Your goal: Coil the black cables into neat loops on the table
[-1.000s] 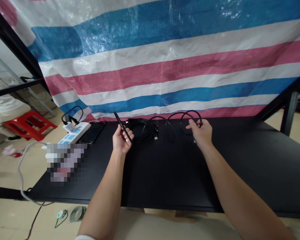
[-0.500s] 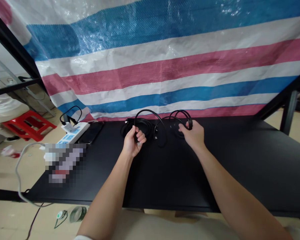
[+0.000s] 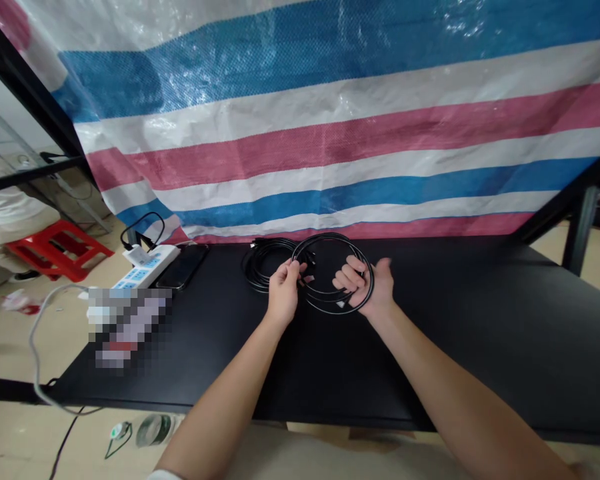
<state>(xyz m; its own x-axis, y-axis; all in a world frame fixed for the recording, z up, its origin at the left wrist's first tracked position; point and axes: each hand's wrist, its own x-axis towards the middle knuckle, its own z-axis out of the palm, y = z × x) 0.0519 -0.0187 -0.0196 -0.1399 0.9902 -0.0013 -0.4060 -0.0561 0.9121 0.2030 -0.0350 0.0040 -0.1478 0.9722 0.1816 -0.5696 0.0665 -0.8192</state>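
Note:
A thin black cable (image 3: 333, 235), looped into a round coil, is held up between my two hands over the black table (image 3: 340, 373). At the coil's left side my left hand (image 3: 284, 290) is closed, pinching the loops between thumb and fingertips. My right hand (image 3: 367, 285) has its fingers curled at the right side of the loops, with the thumb sticking out and the cable across the palm. A pale connector end (image 3: 341, 304) shows low in the coil. Behind my left hand lies another black cable coil (image 3: 253, 272), partly hidden.
A white power strip (image 3: 153, 265) with a plugged-in charger and a dark phone (image 3: 184, 265) lie at the table's left. Striped plastic sheeting (image 3: 330, 153) hangs behind. A red stool (image 3: 63, 250) with a seated person stands beyond the left side.
My hands have come closer together, the right one moving left and turning palm up. The loose loop between them is now gathered into a round coil.

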